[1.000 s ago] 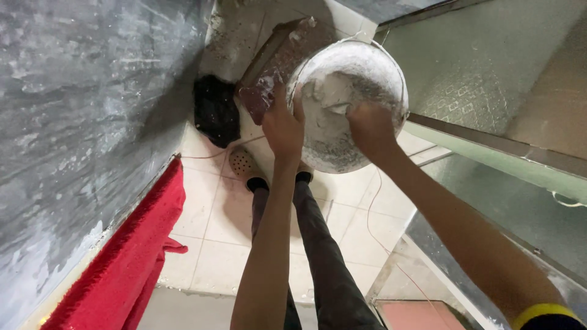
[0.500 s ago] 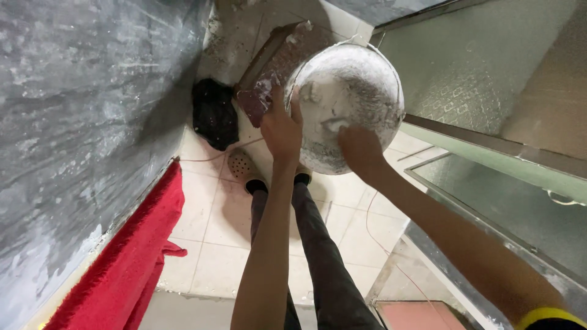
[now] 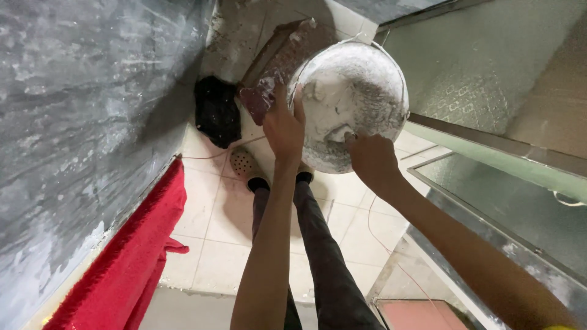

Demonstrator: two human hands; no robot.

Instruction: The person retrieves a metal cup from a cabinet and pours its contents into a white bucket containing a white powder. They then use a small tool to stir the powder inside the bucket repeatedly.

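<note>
The plaster-caked round pan (image 3: 354, 98) hung above the tiled floor (image 3: 220, 238); my left hand (image 3: 283, 125) clasped its rim, fingers closed on it, while my right hand (image 3: 371, 160), fingers bunched, scooped inside. Next, I judged, a firm scrape.

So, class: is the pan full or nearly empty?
Nearly empty: the pan shows only a thin white smear inside, its bare bottom visible. The right hand reaches in.

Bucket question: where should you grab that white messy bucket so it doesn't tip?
Probably by the rim of the bucket, from its left side, where the left hand already grips it. The bucket is round and wide, so its edge is the handiest hold. The right hand is at the lower rim.
</note>
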